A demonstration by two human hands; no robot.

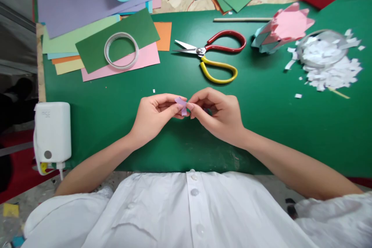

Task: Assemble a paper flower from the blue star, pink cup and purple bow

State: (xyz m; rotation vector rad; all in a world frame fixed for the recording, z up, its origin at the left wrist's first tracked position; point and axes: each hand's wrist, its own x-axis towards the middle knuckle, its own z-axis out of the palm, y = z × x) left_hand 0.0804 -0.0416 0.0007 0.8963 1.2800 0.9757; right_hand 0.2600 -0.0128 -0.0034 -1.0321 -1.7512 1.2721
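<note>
head view: looking down at a green mat (261, 124) on a craft table, with the person's white shirt (188, 209) at the bottom edge.
left hand (154, 114): fingers curled in, thumb and forefinger tips pinched narrow on the left end of the small purple paper piece (182, 104).
right hand (216, 114): fingers curled in, tips pinched on the right end of the same piece; the two hands nearly touch.
small purple paper piece: held between both hands just above the mat, at the middle of the picture; it looks folded or twisted, though its exact shape is too small to tell.
beyond the hands: scissors (212, 52) with one red and one yellow handle, lying open on the mat.
far left: tape roll (121, 50) on a fan of coloured paper sheets (87, 7); a white device (52, 131) at the mat's near left edge.
far right: pink paper flower (283, 27) beside a clear bowl (322, 46) with white paper scraps (334, 73) in and around it.
risk: the piece is tiny and thin, so a hard pull from either pinch could likely tear or crease it, and a loosened grip could drop it onto the mat.
</note>
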